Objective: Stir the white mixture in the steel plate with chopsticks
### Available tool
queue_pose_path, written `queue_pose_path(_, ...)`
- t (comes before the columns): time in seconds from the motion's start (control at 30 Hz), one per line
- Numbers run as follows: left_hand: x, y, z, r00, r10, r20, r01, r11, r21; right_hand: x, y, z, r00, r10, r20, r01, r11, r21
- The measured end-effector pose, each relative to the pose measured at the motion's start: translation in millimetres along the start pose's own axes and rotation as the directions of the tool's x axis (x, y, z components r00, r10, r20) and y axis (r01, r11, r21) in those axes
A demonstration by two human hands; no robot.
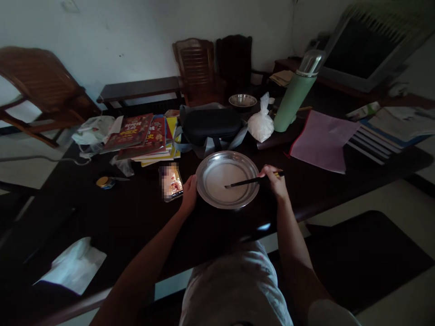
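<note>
A round metal plate (208,199) with a pale white layer inside lies on the dark table (112,217) in front of me. My left hand (189,192) rests against the plate's left rim and steadies it. My right hand (274,179) sits at the plate's right rim and grips dark chopsticks (243,182). Their tips reach into the middle of the plate and touch the white layer.
A phone (171,182) with a lit screen lies just left of the plate. Behind stand a black case (210,124), stacked books (142,136), a tied white bag (261,123), a green flask (296,95), a small metal bowl (242,100) and pink paper (322,140). Chairs line the wall.
</note>
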State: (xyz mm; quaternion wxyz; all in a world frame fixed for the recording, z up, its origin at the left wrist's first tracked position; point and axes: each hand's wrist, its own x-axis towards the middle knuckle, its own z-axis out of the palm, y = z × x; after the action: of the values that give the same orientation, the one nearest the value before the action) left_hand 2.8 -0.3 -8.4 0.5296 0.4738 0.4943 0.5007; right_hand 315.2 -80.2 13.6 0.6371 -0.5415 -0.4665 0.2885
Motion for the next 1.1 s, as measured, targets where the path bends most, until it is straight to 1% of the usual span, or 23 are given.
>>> queue_pose_path(0.07,-0.3,0.2,0.2,1.000,-0.022,0.001,0.022,1.000,-0.004,0.1,0.2,0.7,0.999,-0.005,0.046,0.006,1.000,-0.024)
queue_pose_path(0.1,-0.4,0.4,0.3,1.000,-0.031,0.001,0.031,1.000,-0.004,0.3,0.5,1.0,0.999,-0.019,0.040,0.021,0.999,-0.042)
queue_pose_path(0.17,-0.7,0.6,0.4,1.000,-0.029,-0.002,0.029,1.000,-0.005,0.4,1.3,1.0,0.999,-0.045,-0.021,0.044,0.997,-0.062)
queue_pose_path(0.23,-0.9,1.0,0.4,1.000,-0.007,-0.003,0.007,1.000,-0.001,0.2,2.0,0.6,0.997,-0.042,-0.065,0.039,0.998,-0.052)
queue_pose_path(0.27,-0.9,1.2,0.3,1.000,0.004,-0.004,-0.004,1.000,0.002,0.0,2.1,0.4,0.998,-0.034,-0.058,0.031,0.999,-0.042)
queue_pose_path(0.33,-0.7,1.6,0.0,1.000,0.017,0.003,-0.017,1.000,0.011,0.0,2.2,0.4,1.000,-0.027,-0.006,0.027,0.999,-0.040)
queue_pose_path(0.4,-0.5,1.7,-0.1,1.000,0.022,0.006,-0.022,1.000,0.012,0.4,1.9,0.7,0.999,-0.043,0.016,0.044,0.997,-0.065)
queue_pose_path(0.47,-0.4,1.4,-0.1,1.000,0.020,0.008,-0.020,1.000,0.002,0.9,1.5,0.6,0.998,-0.061,-0.026,0.059,0.995,-0.076)
queue_pose_path(0.53,-0.3,1.0,0.1,1.000,0.000,0.006,0.000,1.000,-0.011,1.0,1.0,0.5,0.997,-0.050,-0.067,0.046,0.997,-0.055)
queue_pose_path(0.57,-0.2,0.8,0.2,1.000,-0.011,0.007,0.011,1.000,-0.015,0.9,0.7,0.6,0.997,-0.038,-0.063,0.035,0.999,-0.042)
queue_pose_path(0.63,0.1,0.5,0.2,1.000,-0.018,0.006,0.018,1.000,-0.017,0.5,0.2,1.0,1.000,-0.027,-0.012,0.027,0.999,-0.037)
queue_pose_path(0.7,0.5,0.3,-0.1,1.000,-0.001,0.007,0.001,1.000,-0.012,0.4,-0.4,1.5,0.999,-0.039,0.025,0.041,0.997,-0.063)
queue_pose_path(0.77,0.7,0.2,-0.3,1.000,0.011,0.010,-0.011,1.000,-0.007,0.3,-0.8,1.5,0.999,-0.051,-0.009,0.050,0.996,-0.075)
queue_pose_path(0.83,0.5,0.0,-0.5,1.000,0.010,0.014,-0.010,1.000,-0.008,-0.1,-0.9,1.3,0.998,-0.037,-0.054,0.034,0.998,-0.053)
queue_pose_path(0.9,0.0,-0.2,-0.6,1.000,0.000,0.013,0.000,1.000,-0.011,-0.6,-0.7,1.4,0.999,-0.012,-0.033,0.011,1.000,-0.028)
queue_pose_path(1.0,-0.4,-0.6,-0.8,1.000,-0.010,0.016,0.010,1.000,-0.015,-0.7,-0.4,2.0,0.999,-0.012,0.049,0.014,0.999,-0.042)
queue_pose_path(1.03,-0.3,-0.8,-0.9,1.000,-0.013,0.016,0.013,1.000,-0.017,-0.4,-0.4,1.9,0.999,-0.023,0.047,0.025,0.998,-0.056)
queue_pose_path(1.1,0.0,-1.4,-1.2,1.000,-0.018,0.012,0.018,1.000,-0.017,-0.1,-0.5,1.2,0.999,-0.040,-0.005,0.040,0.997,-0.069)
